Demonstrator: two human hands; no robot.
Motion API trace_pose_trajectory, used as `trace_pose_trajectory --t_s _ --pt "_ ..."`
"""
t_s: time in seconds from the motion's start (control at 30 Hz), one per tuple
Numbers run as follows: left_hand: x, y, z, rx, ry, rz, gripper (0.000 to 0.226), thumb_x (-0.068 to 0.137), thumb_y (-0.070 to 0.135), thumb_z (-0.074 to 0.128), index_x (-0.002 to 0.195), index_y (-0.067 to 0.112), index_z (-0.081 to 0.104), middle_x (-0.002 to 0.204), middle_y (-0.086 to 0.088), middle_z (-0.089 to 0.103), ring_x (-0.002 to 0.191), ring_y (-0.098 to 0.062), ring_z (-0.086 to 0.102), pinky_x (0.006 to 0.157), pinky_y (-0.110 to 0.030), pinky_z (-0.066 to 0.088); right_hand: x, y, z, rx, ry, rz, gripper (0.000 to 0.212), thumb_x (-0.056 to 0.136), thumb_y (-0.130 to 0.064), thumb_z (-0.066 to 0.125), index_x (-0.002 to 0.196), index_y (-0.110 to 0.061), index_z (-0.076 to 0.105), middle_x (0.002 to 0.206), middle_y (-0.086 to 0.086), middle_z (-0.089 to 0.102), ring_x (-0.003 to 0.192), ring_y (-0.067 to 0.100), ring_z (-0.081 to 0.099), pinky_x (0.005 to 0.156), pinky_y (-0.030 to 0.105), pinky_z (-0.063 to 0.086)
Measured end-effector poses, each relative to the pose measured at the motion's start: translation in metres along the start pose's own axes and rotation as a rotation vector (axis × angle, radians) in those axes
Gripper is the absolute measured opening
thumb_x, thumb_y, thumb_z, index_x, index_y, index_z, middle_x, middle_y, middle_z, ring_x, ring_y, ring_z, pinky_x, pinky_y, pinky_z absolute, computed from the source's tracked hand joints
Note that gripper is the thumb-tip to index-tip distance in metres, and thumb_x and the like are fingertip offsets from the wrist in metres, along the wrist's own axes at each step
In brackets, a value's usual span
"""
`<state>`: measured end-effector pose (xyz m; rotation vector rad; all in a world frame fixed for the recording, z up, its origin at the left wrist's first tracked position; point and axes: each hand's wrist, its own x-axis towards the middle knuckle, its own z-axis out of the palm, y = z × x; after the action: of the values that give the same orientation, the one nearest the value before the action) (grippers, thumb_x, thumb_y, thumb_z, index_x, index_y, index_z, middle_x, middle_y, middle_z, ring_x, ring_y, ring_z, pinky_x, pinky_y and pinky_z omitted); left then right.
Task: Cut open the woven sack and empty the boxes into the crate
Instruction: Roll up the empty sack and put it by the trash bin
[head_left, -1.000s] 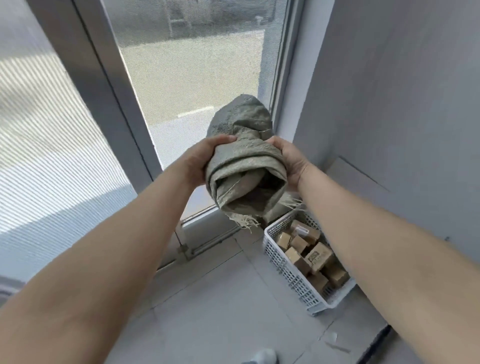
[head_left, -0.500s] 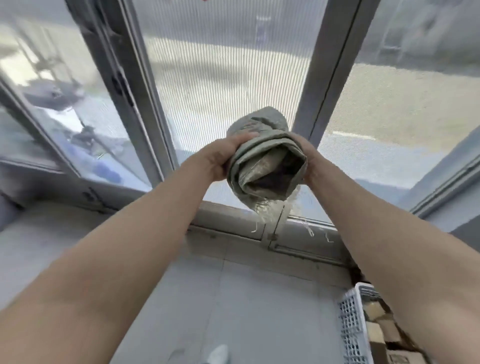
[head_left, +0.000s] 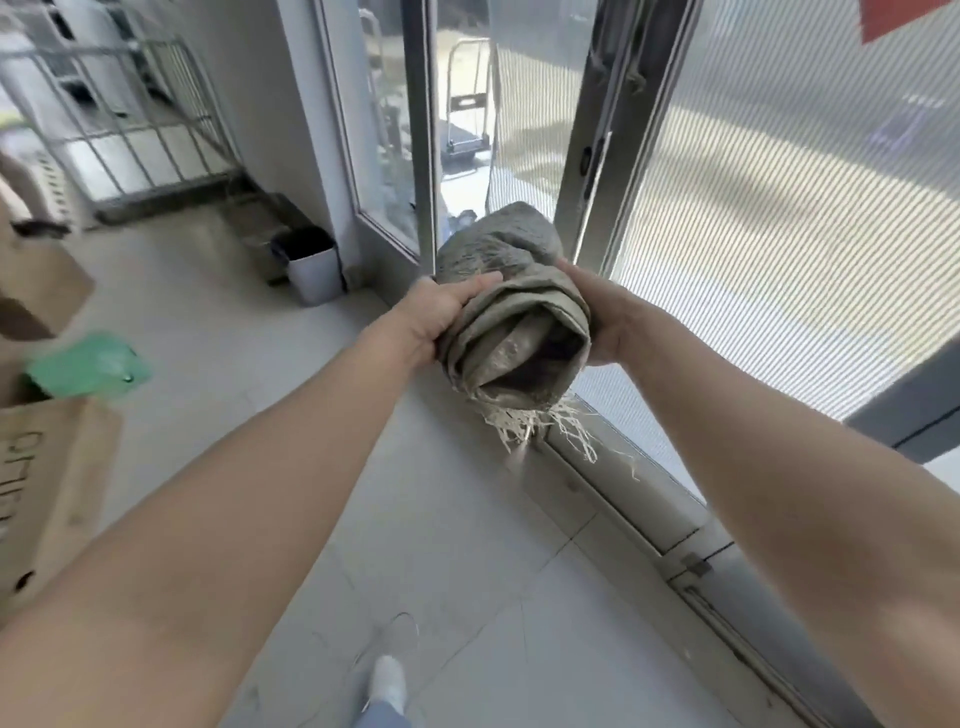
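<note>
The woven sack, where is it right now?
In the head view, the rolled-up woven sack is held in the air between the left hand and the right hand, in front of the glass door.

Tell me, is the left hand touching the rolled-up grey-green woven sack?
Touching. The head view shows the left hand pressed against the side of the rolled grey-green woven sack, fingers lying over its folds, no gap visible.

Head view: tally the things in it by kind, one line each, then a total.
Woven sack, rolled, held between left hand and right hand: 1
Cardboard boxes at left: 2
White bin: 1
Metal cage cart: 1
Green item: 1
Total: 6
</note>
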<state>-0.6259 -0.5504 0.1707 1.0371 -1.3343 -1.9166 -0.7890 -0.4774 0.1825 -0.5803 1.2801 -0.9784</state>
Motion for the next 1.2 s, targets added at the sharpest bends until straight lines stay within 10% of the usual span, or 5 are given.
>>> trace_pose_trajectory --t_s 0.17,0.47,0.77,0.9,1.2 --pt "0.017 0.019 -0.099 -0.102 0.119 0.019 0.039 0.080 0.021 0.073 0.111 -0.002 0.063 0.085 -0.010 0.074 0.067 -0.018 0.071 0.059 -0.028 0.059 0.080 -0.026 0.083 -0.055 -0.080 -0.021 0.046 0.088 -0.057 0.051 0.084 -0.014 0.065 0.082 0.008 0.068 0.073 0.022 0.068 0.066 0.028 0.058" --pt "0.064 0.053 -0.254 -0.152 0.293 0.034 0.088 0.056 0.038 0.085 0.129 0.000 0.051 0.117 -0.016 0.067 0.091 -0.026 0.071 0.066 -0.033 0.057 0.220 -0.062 0.195 -0.041 -0.133 0.031 0.045 0.089 -0.056 0.050 0.086 -0.015 0.068 0.078 0.007 0.071 0.075 0.021 0.068 0.068 0.030 0.056" --pt "0.145 0.085 -0.333 -0.089 0.428 0.027 0.089 0.056 0.046 0.084 0.125 0.000 0.052 0.116 -0.012 0.067 0.097 -0.023 0.069 0.078 -0.034 0.059 0.359 -0.113 0.237 -0.084 -0.123 0.037 0.039 0.092 -0.047 0.053 0.101 -0.011 0.065 0.087 0.008 0.072 0.080 0.021 0.069 0.084 0.033 0.056" --pt "0.200 0.103 -0.362 -0.080 0.502 0.031 0.036 0.081 0.033 0.072 0.102 0.005 0.063 0.096 -0.008 0.071 0.080 -0.017 0.068 0.066 -0.025 0.059 0.448 -0.142 0.248 -0.157 -0.129 0.066 0.066 0.074 -0.056 0.067 0.124 -0.014 0.060 0.119 0.010 0.069 0.102 0.027 0.069 0.096 0.049 0.051" --pt "0.312 0.159 -0.388 -0.049 0.630 0.016 0.060 0.080 0.036 0.072 0.123 -0.001 0.055 0.110 -0.012 0.068 0.085 -0.019 0.068 0.069 -0.027 0.056 0.566 -0.231 0.242 -0.193 -0.234 0.138 0.069 0.072 -0.058 0.069 0.124 -0.014 0.064 0.117 0.009 0.070 0.104 0.028 0.069 0.096 0.045 0.051"
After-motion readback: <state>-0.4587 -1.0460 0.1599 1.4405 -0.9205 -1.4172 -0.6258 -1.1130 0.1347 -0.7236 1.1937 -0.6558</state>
